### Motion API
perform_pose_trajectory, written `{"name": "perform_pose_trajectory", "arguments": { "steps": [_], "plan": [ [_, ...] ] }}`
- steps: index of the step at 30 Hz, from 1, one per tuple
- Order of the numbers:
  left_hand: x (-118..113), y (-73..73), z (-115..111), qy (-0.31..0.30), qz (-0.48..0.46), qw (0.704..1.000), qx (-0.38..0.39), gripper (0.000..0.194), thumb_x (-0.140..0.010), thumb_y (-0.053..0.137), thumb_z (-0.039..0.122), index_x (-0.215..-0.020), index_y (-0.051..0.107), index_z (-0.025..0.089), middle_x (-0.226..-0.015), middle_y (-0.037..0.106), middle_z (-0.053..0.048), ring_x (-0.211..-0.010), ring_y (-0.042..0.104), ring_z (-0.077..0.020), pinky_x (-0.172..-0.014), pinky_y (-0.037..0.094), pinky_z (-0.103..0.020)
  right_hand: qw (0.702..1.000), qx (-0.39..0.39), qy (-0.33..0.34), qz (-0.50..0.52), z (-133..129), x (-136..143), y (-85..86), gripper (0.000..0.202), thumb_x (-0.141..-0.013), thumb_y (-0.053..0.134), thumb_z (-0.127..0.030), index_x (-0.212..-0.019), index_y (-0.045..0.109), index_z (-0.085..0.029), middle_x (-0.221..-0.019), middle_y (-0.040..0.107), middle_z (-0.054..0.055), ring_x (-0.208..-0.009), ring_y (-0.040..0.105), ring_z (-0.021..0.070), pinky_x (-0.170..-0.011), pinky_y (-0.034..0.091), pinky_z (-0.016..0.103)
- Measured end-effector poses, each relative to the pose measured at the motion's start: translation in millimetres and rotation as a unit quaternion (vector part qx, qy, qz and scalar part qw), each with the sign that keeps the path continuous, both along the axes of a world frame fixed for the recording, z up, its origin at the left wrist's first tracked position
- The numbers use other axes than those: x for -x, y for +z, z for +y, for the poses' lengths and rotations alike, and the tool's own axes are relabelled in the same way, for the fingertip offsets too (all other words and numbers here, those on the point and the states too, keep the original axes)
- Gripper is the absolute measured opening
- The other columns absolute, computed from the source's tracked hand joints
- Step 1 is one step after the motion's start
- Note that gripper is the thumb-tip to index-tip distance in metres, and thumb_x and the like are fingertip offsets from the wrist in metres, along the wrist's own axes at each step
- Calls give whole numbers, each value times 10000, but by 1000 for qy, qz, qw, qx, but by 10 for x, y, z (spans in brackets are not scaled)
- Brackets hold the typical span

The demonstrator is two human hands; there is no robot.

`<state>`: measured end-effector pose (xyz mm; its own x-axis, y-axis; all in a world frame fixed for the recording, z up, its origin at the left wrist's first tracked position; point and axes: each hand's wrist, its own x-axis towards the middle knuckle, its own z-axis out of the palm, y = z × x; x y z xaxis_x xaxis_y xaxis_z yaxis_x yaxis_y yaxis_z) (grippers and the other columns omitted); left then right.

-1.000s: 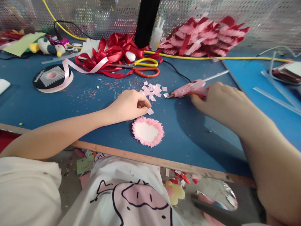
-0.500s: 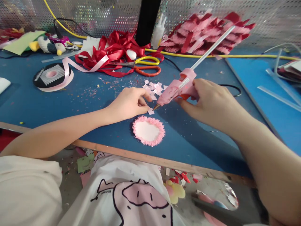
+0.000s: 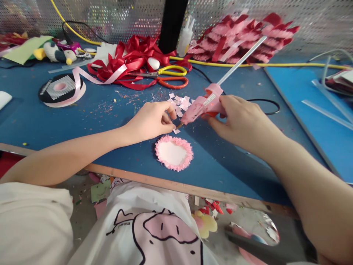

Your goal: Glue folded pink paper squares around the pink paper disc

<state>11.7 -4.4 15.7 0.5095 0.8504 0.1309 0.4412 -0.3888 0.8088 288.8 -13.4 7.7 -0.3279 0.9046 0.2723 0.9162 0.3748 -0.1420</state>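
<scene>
My right hand (image 3: 237, 114) is wrapped round the grip of a pink hot glue gun (image 3: 200, 105), with a long clear glue stick (image 3: 241, 60) jutting from its back. The gun's nozzle points down at a small pale pink ribbon square (image 3: 176, 131). Thumb and forefinger of my left hand (image 3: 156, 119) pinch the left edge of that square against the table. A heap of similar ribbon pieces (image 3: 182, 103) lies just behind. Nearer me rests an oval white piece (image 3: 172, 153) with a fluffy pink border (image 3: 189, 158).
Red ribbon (image 3: 129, 55) lies tangled at the back beside orange-and-yellow-handled scissors (image 3: 172, 76). A ribbon spool (image 3: 62, 90) sits at left. Fluffy pink and red pieces (image 3: 242, 36) are stacked at back right. A yellow cable (image 3: 289, 65) crosses the rear, and a black cord (image 3: 273, 106) loops behind my right hand.
My right hand has brought the glue gun slightly left and down, so its nozzle is now over the ribbon square. My left hand has stayed almost still.
</scene>
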Motion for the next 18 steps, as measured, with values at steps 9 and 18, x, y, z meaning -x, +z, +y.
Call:
{"name": "perform_pose_trajectory", "arguments": {
  "steps": [9,18],
  "plan": [
    [5,-15,6,-3,-1,1000,-7,198,-745,752,55,-877,667,177,-724,781,19,-696,746,-127,-719,540,-267,1000,-12,17,0,-4,3,23,290,-906,541,-392,-841,280,-284,-779,518,51,-677,429,198,-651,327,357],
    [12,-30,25,-10,-5,1000,-11,220,-750,766,63,-888,643,182,-726,776,30,-688,730,-117,-701,518,-262,1000,-13,11,-8,-21,18,32,273,-925,506,-393,-852,264,-289,-798,521,70,-701,445,217,-673,355,373]
  ]
}}
